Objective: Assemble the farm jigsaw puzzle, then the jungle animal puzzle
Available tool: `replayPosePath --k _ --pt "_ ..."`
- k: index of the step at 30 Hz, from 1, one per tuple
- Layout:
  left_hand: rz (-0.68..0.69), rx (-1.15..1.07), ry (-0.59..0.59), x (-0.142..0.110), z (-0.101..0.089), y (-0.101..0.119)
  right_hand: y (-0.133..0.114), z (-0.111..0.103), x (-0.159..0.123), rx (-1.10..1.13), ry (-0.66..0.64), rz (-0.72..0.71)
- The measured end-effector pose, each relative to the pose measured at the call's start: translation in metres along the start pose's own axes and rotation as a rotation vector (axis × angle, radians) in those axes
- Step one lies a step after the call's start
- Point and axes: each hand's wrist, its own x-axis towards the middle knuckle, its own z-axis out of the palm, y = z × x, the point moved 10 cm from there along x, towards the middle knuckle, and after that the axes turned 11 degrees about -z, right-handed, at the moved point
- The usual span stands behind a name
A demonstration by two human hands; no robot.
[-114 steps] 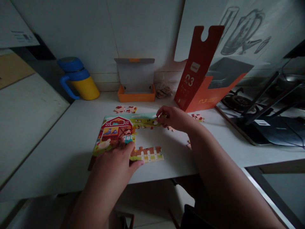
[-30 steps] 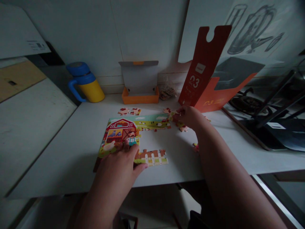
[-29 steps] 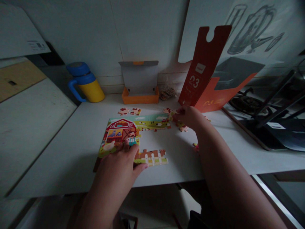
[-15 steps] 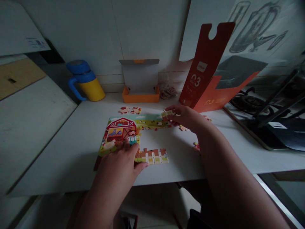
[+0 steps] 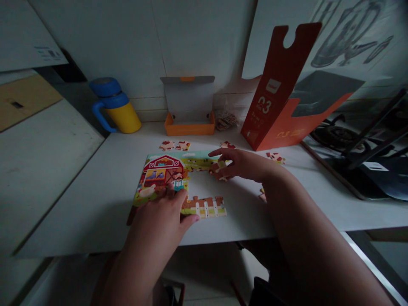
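Note:
A partly joined jigsaw puzzle (image 5: 163, 163) of a farm scene lies on the white table, with a red barn at its left. It forms a frame around a bare gap, with a fence strip (image 5: 205, 208) along the bottom. My left hand (image 5: 162, 214) lies over the lower left of the puzzle, thumb spread beside the fence strip. At the gap's upper right, my right hand (image 5: 240, 165) pinches a puzzle piece (image 5: 219, 168), its index finger stretched out above. The fingers partly cover that piece. Loose cow pieces (image 5: 174, 145) lie behind the puzzle, others (image 5: 276, 157) to the right.
An open orange box (image 5: 190, 128) stands at the back beside a clear bag of pieces (image 5: 225, 120). A tall red-orange carton (image 5: 270, 114) stands behind my right arm. A yellow and blue jug (image 5: 123, 114) is at the back left. A gas stove (image 5: 338, 136) borders the right side.
My right hand has moved slightly down and left with the puzzle piece, toward the gap, and its index finger has stretched out. My left hand stays on the puzzle.

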Motion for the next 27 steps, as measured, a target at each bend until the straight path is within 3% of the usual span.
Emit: replayPosePath --k 4,9,15,17,21,27 --pt "0.005 -0.006 0.019 0.001 0.000 0.000 -0.001 0.004 -0.004 0.035 -0.055 0.044" --pt "0.007 0.021 0.021 0.001 0.000 0.000 -0.003 0.001 -0.011 -0.092 -0.156 0.055" --pt "-0.011 0.044 0.039 0.002 -0.001 -0.001 -0.001 0.030 -0.036 0.065 -0.510 0.129" --pt "-0.005 0.040 0.037 0.002 0.000 -0.001 0.002 0.035 -0.042 0.060 -0.575 0.164" --pt "-0.005 0.041 0.019 0.002 0.001 -0.002 0.005 0.037 -0.044 0.064 -0.615 0.175" --pt "-0.003 0.042 0.028 0.001 0.001 -0.002 -0.002 0.031 -0.044 0.068 -0.576 0.131"
